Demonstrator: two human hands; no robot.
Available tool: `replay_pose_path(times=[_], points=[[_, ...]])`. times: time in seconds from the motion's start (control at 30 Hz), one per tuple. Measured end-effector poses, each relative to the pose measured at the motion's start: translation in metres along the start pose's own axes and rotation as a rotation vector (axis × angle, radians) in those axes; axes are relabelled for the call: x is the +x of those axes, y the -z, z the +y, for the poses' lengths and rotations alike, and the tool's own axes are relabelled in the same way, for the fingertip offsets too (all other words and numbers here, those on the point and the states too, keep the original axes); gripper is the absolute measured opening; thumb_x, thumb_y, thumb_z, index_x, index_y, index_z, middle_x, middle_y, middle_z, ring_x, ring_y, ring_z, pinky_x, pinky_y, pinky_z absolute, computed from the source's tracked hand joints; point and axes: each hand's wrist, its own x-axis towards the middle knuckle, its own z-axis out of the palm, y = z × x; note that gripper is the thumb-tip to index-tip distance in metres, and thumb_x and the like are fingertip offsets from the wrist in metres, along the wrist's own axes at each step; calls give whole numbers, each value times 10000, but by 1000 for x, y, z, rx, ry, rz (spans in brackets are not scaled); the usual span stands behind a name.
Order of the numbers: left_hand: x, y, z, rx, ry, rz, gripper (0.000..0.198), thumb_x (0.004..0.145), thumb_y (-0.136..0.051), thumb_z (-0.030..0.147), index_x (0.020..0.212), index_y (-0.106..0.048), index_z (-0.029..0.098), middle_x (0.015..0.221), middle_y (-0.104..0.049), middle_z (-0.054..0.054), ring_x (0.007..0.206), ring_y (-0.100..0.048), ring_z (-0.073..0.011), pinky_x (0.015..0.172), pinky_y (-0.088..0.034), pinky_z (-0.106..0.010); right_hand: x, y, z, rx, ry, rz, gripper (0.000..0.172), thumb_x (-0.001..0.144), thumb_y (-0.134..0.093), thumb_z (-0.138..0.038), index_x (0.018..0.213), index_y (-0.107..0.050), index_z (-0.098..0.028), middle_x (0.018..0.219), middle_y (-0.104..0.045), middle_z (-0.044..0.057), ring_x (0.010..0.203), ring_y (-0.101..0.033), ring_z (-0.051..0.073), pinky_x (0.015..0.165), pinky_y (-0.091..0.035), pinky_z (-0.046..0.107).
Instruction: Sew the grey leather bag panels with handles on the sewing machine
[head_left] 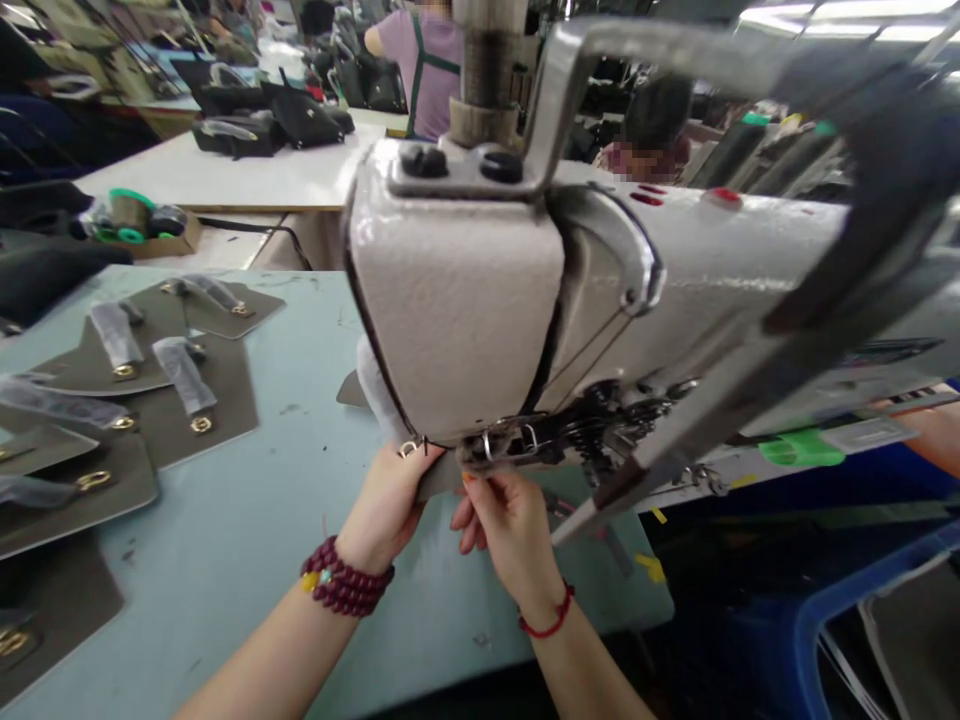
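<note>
Where the hands meet: just under the sewing machine head (457, 290), at the presser foot (495, 445).
Left hand (382, 505): curled almost shut, pinching the near side of a grey-brown leather tab (439, 475), with a small metal ring (409, 449) just above the thumb.
Right hand (510, 530): fingers bent and nearly closed, gripping the tab's other side, right beside the presser foot.
Tab: held between both hands, its far edge at the presser foot; the exact spot under the foot is hidden.
Wrists: dark red bead bracelet (345, 578) on the left, thin red cord (547, 620) on the right.
Table: pale blue-green top (247, 560) under the hands, with the machine at its far side.
Left of the hands: overlapping dark leather panels (199, 395) lie on the table, each with a grey strap and a gold ring.
Behind: a cardboard box (176, 240) holds spools with green rims, and black bags (300, 115) sit on a white table (225, 175).
Farther off: a co-worker (427, 70) in a mauve shirt with green straps stands with their back turned.
Right side: a green clip (799, 448) sits beyond the machine, above a blue bin (825, 620).
</note>
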Motion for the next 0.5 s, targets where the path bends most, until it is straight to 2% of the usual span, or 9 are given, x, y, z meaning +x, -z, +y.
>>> replay_pose_path(times=[0.13, 0.27, 0.33, 0.4, 0.5], points=[[1, -4, 3, 12, -23, 25, 263, 677, -798, 262, 894, -727, 132, 850, -740, -41, 717, -629, -162, 660, -525, -247, 0, 1, 2, 24, 3, 1, 565, 903, -529, -609, 582, -585, -147, 445, -569, 0, 362, -512, 71, 405, -356, 157], [1, -1, 3, 59, -52, -15, 258, 727, -785, 276, 929, -720, 131, 913, -742, -65, 802, -645, -189, 726, -532, -269, 1, -1, 6, 58, 24, -8, 569, 889, -536, -626, 597, -612, -144, 435, -574, 5, 364, -528, 76, 418, -391, 156], [1, 5, 2, 93, -46, -75, 270, 762, -773, 297, 961, -716, 125, 937, -738, -79, 836, -646, -197, 755, -531, -281, 0, -3, 6, 76, 22, 9, 551, 888, -544, -615, 608, -613, -145, 453, -590, 8, 373, -546, 81, 418, -399, 155], [3, 14, 1, 129, -23, -191, 297, 790, -761, 306, 1017, -709, 121, 982, -728, -93, 864, -642, -199, 776, -532, -290, -1, -3, 5, 93, 20, 20, 527, 889, -550, -597, 625, -615, -145, 485, -610, 10, 388, -563, 85, 420, -407, 155], [5, 28, 2, 204, 55, -325, 276, 797, -767, 309, 1009, -700, 146, 924, -702, -53, 751, -604, -138, 648, -510, -222, -2, -3, 2, 97, 17, 3, 477, 895, -554, -555, 677, -637, -139, 563, -657, 20, 419, -584, 84, 435, -427, 156]])
